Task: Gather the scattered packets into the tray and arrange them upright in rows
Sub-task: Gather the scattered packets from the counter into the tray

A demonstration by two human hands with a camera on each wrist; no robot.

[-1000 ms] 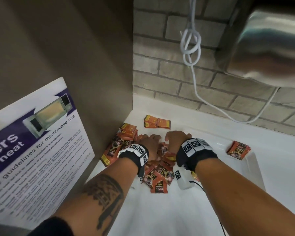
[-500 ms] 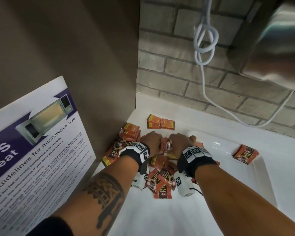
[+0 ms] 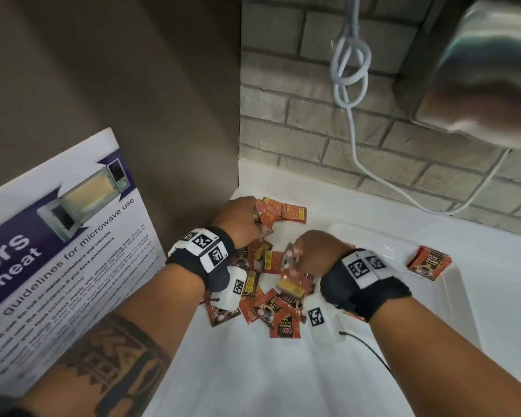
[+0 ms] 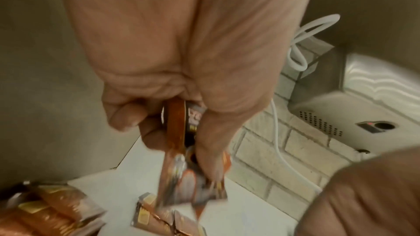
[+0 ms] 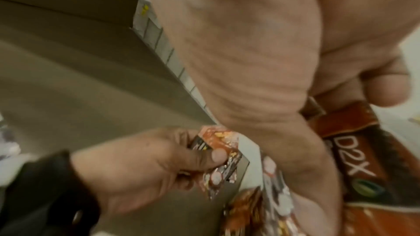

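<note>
— Head view first: what stays hidden?

— Both palms. The left hand (image 3: 238,219) and right hand (image 3: 319,251) show only their backs above the scattered packets (image 3: 271,299) on the white worktop (image 3: 253,371), so the fingers cannot be read there. The wristbands cover part of the pile, and the tray (image 3: 454,296) is partly cut off by the right forearm. The hand dryer (image 3: 478,70) is blurred.

— Do the wrist views help?

— Yes. The left wrist view shows the left grip pinching a bundle of packets (image 4: 193,164) between thumb and curled fingers, though blur smears the print. The right wrist view shows the right hand's fingers curled round a D2X packet (image 5: 350,159), and beyond it the left thumb pressed on its bundle. Only the head view shows a small stack of packets (image 3: 430,261) lying at the far end of the tray, and two packets (image 3: 286,210) lying flat near the brick wall (image 3: 313,115), just beyond the left hand.

— Any change from half a second ago?

— The hands were almost touching over the pile; now the left has moved towards the wall with its bundle, and the right sits nearer the tray's near end. The stack in the tray has stayed put.
</note>
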